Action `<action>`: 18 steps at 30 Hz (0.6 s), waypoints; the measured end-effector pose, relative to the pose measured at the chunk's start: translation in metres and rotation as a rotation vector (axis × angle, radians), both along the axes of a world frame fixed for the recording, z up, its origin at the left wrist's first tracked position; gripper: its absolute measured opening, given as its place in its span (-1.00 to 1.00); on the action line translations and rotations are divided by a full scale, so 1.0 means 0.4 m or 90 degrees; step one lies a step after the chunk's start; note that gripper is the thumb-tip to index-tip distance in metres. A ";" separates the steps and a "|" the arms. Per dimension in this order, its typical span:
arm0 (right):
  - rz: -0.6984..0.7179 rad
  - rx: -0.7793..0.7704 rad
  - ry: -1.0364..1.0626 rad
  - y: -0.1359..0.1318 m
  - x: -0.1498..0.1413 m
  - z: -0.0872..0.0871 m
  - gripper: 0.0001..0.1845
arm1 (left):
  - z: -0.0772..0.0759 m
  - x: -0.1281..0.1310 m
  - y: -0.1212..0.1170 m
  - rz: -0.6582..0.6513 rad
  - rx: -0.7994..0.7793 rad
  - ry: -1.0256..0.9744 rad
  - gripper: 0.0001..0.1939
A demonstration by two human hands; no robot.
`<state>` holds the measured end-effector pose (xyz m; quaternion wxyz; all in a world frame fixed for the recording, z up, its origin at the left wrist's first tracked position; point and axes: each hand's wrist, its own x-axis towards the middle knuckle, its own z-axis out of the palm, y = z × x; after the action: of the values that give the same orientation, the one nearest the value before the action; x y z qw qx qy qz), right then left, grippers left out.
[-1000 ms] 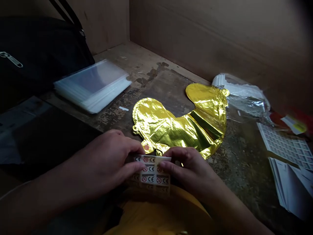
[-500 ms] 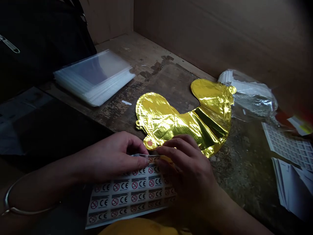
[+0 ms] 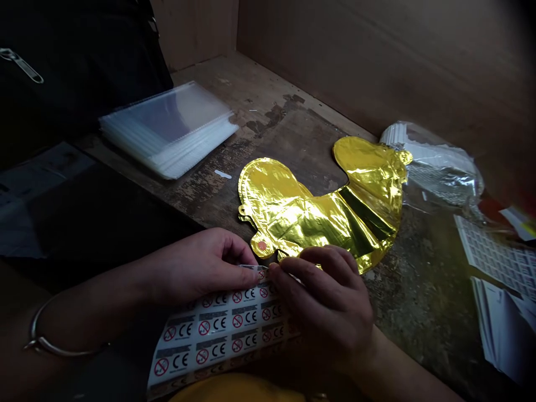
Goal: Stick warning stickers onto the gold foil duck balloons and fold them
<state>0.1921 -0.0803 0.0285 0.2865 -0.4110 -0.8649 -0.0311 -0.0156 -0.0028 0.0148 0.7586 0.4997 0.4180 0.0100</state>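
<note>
A sheet of stickers (image 3: 218, 329), printed in rows with CE marks and red prohibition circles, hangs over the near edge of the table. My left hand (image 3: 209, 259) pinches its top edge between thumb and curled fingers. At the same edge, just to the right, my right hand (image 3: 326, 296) has thumb and forefinger pressed together on a sticker at the sheet's top edge. Right behind my fingers lies a gold foil balloon (image 3: 310, 218), flat and curved, with a small tab at its near left end.
A stack of clear plastic sleeves (image 3: 167, 131) lies at the back left, beside a black bag (image 3: 84, 61). To the right are a clear plastic packet (image 3: 435, 162), another printed sticker sheet (image 3: 498, 251) and folded white papers (image 3: 498, 324). A wooden wall (image 3: 377, 61) closes off the back.
My right hand's fingertips have drawn together at the sheet's top edge. The sheet has tilted and bent downward a little. The whole view has shifted slightly, moving the table things rightward.
</note>
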 end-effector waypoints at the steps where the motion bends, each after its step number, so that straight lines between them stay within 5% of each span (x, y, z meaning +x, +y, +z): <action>1: 0.004 0.001 -0.005 0.001 0.000 0.001 -0.76 | -0.002 0.000 0.001 0.004 -0.007 -0.006 -0.69; 10: -0.033 -0.099 0.023 0.006 -0.001 -0.002 -0.75 | 0.011 0.005 0.004 -0.002 -0.071 -0.039 -0.69; 18: 0.024 -0.093 0.013 0.010 -0.007 0.008 -0.81 | 0.010 0.004 -0.001 0.005 -0.052 -0.027 -0.71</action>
<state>0.1892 -0.0761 0.0316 0.2656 -0.4147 -0.8693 0.0415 -0.0139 -0.0033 0.0189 0.7871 0.4663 0.4037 0.0065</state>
